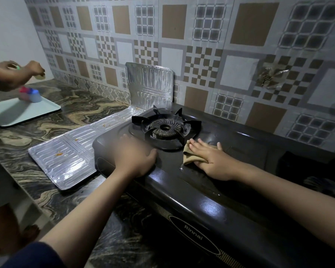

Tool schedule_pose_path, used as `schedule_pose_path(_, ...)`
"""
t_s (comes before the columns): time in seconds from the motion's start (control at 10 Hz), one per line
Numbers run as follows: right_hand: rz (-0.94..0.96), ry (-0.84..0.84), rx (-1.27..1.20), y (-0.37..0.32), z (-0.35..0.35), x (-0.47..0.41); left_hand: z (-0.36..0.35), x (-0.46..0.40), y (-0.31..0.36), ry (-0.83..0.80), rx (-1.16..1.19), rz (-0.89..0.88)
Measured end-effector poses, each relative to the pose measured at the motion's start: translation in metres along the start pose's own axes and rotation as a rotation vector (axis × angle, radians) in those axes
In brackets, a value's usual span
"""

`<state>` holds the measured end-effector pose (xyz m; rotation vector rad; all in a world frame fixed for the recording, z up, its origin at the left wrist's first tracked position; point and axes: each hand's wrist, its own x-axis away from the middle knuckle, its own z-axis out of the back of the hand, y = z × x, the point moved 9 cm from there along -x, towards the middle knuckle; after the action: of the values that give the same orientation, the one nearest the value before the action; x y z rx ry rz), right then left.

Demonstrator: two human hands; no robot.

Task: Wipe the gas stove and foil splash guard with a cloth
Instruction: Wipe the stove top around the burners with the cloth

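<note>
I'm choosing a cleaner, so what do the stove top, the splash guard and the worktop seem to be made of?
Stove top: likely enamelled or painted metal, dark and glossy, showing sharp light reflections.
Splash guard: thin embossed aluminium foil, shiny silver with pressed ribs and a few orange food spots.
Worktop: probably polished stone or a stone-look surface, with swirling brown and black veins.

Your stove is glossy black, a gold-striped band along its front. Your cloth is tan. The guard shines silver, ribbed, flecked with orange spots. Your counter swirls black, grey and beige like marble. The wall runs brown, white and grey squares with checkerboards. The tray is pale mint.
</note>
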<state>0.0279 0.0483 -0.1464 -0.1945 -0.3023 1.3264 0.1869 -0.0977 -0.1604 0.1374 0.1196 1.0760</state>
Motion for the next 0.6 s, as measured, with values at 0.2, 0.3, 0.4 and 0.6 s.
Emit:
schedule_pose_path(0.2,0.044,-0.033,-0.008,-0.012,-0.003,0.010,0.000,0.000,0.000,-0.004,-0.004,0.000)
schedule_pose_path(0.3,0.067,-0.036,0.018,-0.018,-0.003,0.015,0.000,0.000,0.000,-0.003,-0.010,0.001)
schedule_pose_path(0.4,0.120,-0.059,0.048,-0.026,-0.005,0.021,0.000,-0.001,0.000,-0.003,-0.013,0.003)
schedule_pose_path(0.6,0.180,-0.083,0.060,-0.039,-0.005,0.026,0.000,-0.001,-0.001,0.001,-0.014,0.006)
